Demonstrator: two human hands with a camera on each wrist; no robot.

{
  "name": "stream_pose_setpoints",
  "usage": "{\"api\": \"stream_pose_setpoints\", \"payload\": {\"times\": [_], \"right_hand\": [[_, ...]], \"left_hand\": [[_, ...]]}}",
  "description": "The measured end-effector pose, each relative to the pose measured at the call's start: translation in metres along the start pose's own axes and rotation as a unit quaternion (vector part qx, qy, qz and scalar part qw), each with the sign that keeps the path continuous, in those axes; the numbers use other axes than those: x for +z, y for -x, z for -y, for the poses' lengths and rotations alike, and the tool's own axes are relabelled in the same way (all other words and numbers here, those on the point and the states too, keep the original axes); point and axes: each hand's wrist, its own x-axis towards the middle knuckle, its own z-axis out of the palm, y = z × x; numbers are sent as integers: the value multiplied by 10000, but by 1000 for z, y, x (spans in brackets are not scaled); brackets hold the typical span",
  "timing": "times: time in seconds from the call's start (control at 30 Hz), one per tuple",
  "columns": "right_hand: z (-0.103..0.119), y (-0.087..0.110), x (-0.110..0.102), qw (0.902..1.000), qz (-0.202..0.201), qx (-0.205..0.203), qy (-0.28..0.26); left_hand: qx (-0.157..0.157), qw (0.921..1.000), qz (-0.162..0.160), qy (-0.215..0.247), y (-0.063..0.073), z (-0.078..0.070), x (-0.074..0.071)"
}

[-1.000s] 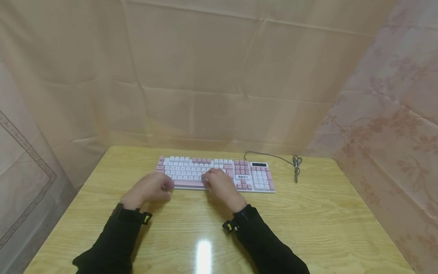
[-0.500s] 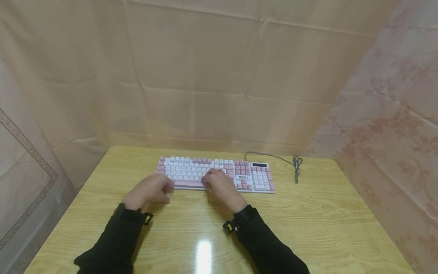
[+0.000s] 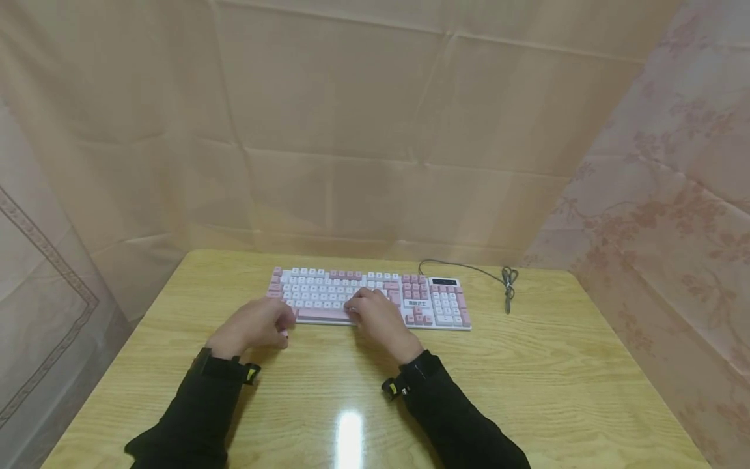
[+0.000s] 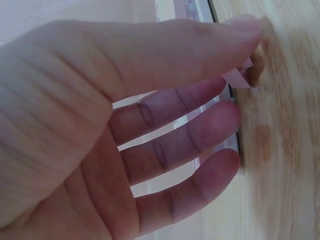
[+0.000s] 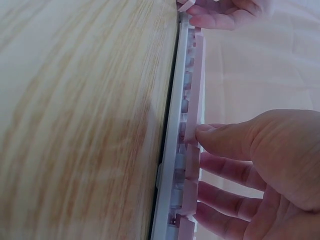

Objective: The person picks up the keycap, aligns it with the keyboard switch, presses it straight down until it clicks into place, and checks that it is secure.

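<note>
A white and pink keyboard (image 3: 445, 306) lies on the wooden table. At its front left corner my left hand (image 3: 254, 326) pinches a small pink keycap (image 4: 237, 79) between thumb and index finger, just off the keyboard's front edge. The left wrist view has the other fingers spread loosely over that corner. My right hand (image 3: 381, 320) rests on the keys right of the middle, fingers gently bent. Its thumb touches the right end of the pink space bar (image 5: 196, 95) in the right wrist view, and its other fingertips lie along the keys.
A grey cable (image 3: 457, 263) runs from the keyboard's back to a tied bundle (image 3: 508, 286) on the right. Beige cloth (image 3: 375, 163) hangs behind the wooden table (image 3: 527, 378), and patterned cloth (image 3: 674, 215) hangs at the right side.
My left hand has drawn slightly back and to the left from the keyboard's corner, and the pink keycap now shows at its fingertips. The right hand stays in place.
</note>
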Motion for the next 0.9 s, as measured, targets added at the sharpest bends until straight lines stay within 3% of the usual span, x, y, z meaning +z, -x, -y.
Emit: {"api": "stream_pose_setpoints", "payload": {"times": [0.37,0.63,0.9], "right_hand": [[0,0,0,10000,44,6,-51],[-1,-1,1,9999,80,71,-76],[0,0,1,9999,104,69,-46]], "left_hand": [[-279,9995,95,86,1,9,-2],[-287,9995,157,-43,-1,9,-1],[-457,9986,163,222,-1,9,0]]}}
